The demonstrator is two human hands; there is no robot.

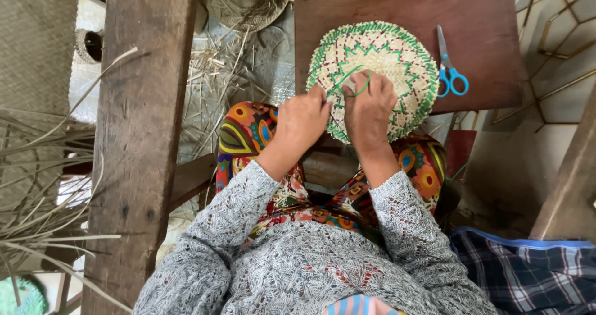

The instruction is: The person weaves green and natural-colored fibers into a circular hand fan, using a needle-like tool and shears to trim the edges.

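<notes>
While the left hand gripped the woven disc at its near rim, the right hand — nearer the centre — pinched a green strand curling up and away.

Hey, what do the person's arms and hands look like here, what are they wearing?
Both arms are covered by long sleeves of a grey, open lacy knit that end at the wrists. The left hand and right hand are bare: no gloves, and no rings or bracelets that I can make out.
</notes>
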